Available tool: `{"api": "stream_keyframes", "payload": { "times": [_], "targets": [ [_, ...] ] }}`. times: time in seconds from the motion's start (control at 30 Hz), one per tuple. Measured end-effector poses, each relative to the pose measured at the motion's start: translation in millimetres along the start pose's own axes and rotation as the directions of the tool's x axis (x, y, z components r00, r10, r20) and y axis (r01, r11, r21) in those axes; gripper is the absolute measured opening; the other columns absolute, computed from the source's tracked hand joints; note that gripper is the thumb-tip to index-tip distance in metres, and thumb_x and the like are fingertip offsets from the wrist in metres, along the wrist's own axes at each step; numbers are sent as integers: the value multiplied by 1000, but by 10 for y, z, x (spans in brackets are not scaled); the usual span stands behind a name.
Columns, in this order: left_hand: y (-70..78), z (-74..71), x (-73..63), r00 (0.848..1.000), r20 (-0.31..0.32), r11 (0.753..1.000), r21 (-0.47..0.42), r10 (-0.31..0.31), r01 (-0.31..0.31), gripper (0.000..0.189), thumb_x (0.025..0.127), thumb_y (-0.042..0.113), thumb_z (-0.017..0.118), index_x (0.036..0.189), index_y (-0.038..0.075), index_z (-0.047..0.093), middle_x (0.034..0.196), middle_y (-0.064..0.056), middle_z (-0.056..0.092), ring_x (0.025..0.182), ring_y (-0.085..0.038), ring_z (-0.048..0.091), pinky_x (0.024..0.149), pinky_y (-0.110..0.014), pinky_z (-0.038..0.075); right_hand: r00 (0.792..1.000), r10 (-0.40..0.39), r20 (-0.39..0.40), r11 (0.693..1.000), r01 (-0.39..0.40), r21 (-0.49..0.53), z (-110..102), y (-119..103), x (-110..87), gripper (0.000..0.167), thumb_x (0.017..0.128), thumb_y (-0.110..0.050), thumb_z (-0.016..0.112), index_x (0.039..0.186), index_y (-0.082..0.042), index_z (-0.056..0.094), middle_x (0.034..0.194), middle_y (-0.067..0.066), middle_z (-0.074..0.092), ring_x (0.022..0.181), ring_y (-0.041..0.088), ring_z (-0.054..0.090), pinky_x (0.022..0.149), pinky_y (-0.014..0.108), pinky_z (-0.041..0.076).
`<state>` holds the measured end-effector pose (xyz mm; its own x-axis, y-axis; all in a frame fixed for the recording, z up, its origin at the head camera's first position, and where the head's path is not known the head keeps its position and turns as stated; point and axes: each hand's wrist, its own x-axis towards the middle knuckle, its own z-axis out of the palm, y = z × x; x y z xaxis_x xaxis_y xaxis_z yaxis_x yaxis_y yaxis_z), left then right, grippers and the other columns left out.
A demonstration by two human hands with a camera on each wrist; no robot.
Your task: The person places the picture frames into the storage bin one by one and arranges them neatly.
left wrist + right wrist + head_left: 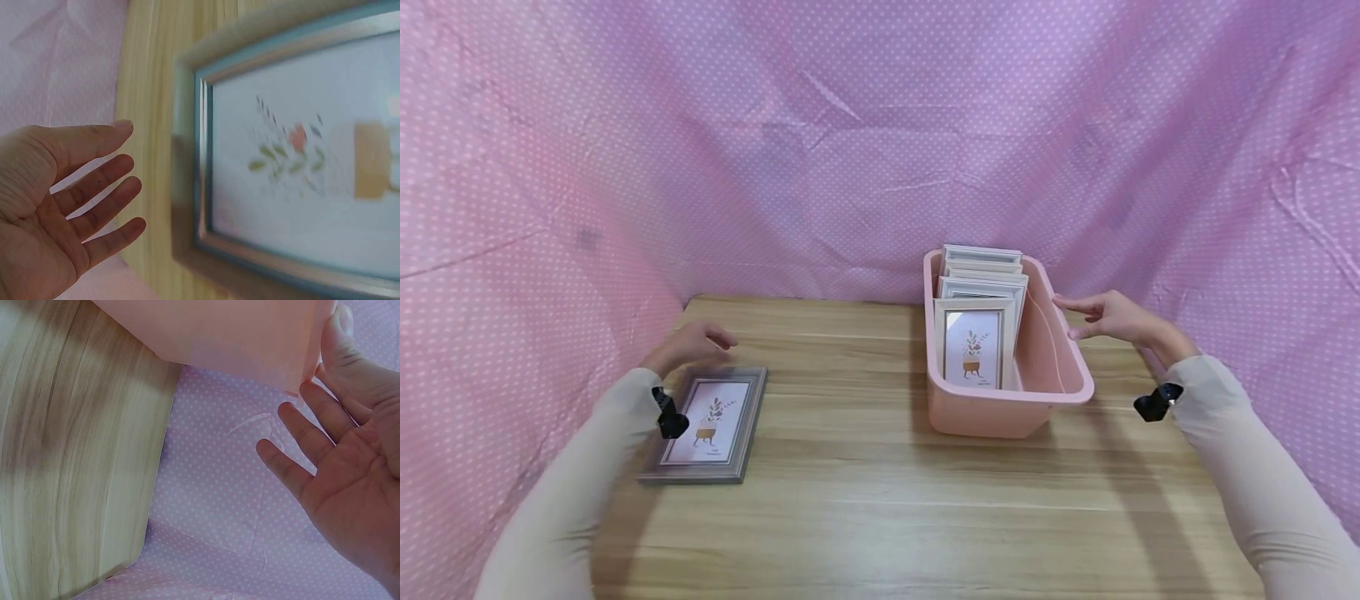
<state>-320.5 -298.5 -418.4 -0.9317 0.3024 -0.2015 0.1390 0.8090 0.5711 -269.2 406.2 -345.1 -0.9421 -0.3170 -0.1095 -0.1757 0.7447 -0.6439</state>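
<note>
A grey picture frame with a potted-plant print lies face up at the left of the wooden table. My left hand hovers by its far edge, fingers spread and apart from the frame's border in the left wrist view. At the right, a pink plastic bin holds several white and cream frames; a cream one stands in front. My right hand touches the bin's right rim with thumb and fingertips. In the right wrist view its fingers are mostly straight beside the bin wall.
Pink dotted cloth hangs behind the table and along both sides. Bare wood tabletop lies between the grey frame and the bin. A small black device is strapped to each wrist.
</note>
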Motion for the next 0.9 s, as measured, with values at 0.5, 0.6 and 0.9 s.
{"api": "stream_keyframes", "payload": {
  "times": [0.5, 0.6, 0.9],
  "targets": [
    [-528, -120, -223, 986, 119, 986, -106, -119, 132, 61, 91, 21, 77, 138, -9, 54, 140, -32, 56, 120, -39, 61, 101, -51, 54, 1000, -12, -24, 1000, 12, 0, 21, 29, -4, 68, 85, -12, 82, 143, 1, 50, 148, 14, 44, 133, 41, 47, 106, 32, 49],
    [-581, -82, -251, 976, 146, 976, -121, -163, 181, 66, 89, 21, 78, 142, -8, 51, 145, -33, 52, 125, -42, 58, 106, -54, 51, 999, -23, -24, 1000, 24, 11, 17, 37, -3, 68, 85, -10, 82, 144, 2, 50, 149, 15, 44, 135, 41, 45, 107, 37, 50],
    [-656, 28, -262, 980, 99, 975, -122, -175, 186, 72, 81, 21, 85, 140, -7, 54, 142, -33, 54, 121, -39, 59, 106, -52, 51, 999, -28, -37, 999, 28, -17, 13, 43, 4, 68, 84, -11, 82, 143, 1, 51, 149, 14, 45, 131, 22, 51, 109, 46, 48]
  ]
}}
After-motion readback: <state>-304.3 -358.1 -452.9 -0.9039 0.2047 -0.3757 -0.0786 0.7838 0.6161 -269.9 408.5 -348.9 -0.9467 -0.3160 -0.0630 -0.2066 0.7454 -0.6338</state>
